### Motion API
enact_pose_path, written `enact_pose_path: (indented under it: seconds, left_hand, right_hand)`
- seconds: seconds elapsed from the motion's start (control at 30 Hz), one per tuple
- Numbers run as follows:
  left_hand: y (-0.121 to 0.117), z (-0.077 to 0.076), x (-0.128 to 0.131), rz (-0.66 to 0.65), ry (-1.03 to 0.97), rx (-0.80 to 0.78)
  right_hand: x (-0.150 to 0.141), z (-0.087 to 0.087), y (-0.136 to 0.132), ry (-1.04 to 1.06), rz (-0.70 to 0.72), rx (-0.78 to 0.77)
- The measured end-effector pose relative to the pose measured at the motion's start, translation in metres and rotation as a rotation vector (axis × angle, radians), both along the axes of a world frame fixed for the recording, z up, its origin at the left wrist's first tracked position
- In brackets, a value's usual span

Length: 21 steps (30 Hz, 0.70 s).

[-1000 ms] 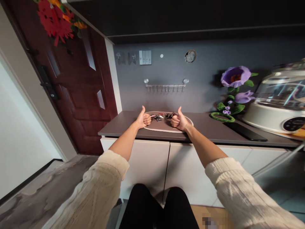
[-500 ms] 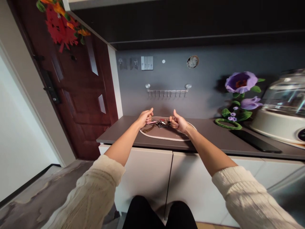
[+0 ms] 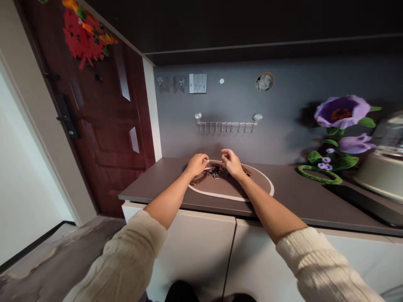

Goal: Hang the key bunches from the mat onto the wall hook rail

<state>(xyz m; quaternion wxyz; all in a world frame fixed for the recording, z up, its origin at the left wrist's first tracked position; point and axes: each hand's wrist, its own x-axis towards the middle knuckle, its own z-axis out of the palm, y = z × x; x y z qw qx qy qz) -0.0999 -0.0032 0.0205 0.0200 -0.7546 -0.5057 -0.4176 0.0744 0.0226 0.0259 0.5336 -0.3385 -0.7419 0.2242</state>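
A bunch of keys (image 3: 215, 171) with a brown strap lies on an oval grey mat (image 3: 252, 191) on the dark countertop (image 3: 157, 188). My left hand (image 3: 197, 164) hovers over the keys' left side, fingers curled and pinched on them. My right hand (image 3: 232, 162) is over the keys' right side, fingers also curled down onto them. Both forearms reach forward from cream knitted sleeves.
A chrome hook rail (image 3: 227, 123) hangs on the grey wall above the mat. A dark red door (image 3: 94, 109) stands at the left. Purple fabric flowers (image 3: 341, 126), a black slab (image 3: 374, 205) and a white appliance (image 3: 382, 167) sit to the right. White cabinet doors (image 3: 204, 251) lie below.
Both hands gave up their thumbs-up fists and moved inward and down onto the keys. The view has shifted closer to the counter and leftward.
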Motion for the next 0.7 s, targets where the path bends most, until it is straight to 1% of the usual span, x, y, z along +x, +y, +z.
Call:
enact_pose_path:
  seconds: [0.1,0.17,0.27,0.43,0.6,0.7]
  left_hand:
    - [0.0001,-0.0025,-0.0019,-0.027,0.176,0.002]
    - [0.0003,-0.0027,-0.0028,-0.048,0.249,-0.039]
    - [0.0003,-0.0029,-0.0037,-0.095,0.329,-0.084]
    - [-0.0011,-0.0034,-0.0046,-0.135,0.362,-0.099]
    - [0.0007,-0.0049,-0.003,-0.106,0.424,-0.078]
    - [0.0014,-0.0055,-0.0019,-0.097,0.403,-0.064]
  right_hand:
    - [-0.0002,-0.0072,0.0003,-0.17,-0.12,0.087]
    - [-0.0004,-0.0094,-0.0008,-0.246,-0.149,0.109]
    - [-0.0007,-0.0097,-0.0014,-0.287,-0.186,0.102]
    - [-0.0021,-0.0085,-0.0016,-0.288,-0.205,0.061]
    - [-0.0041,-0.009,-0.0009,-0.31,-0.2,0.035]
    - [-0.005,-0.0097,0.0,-0.305,-0.197,0.051]
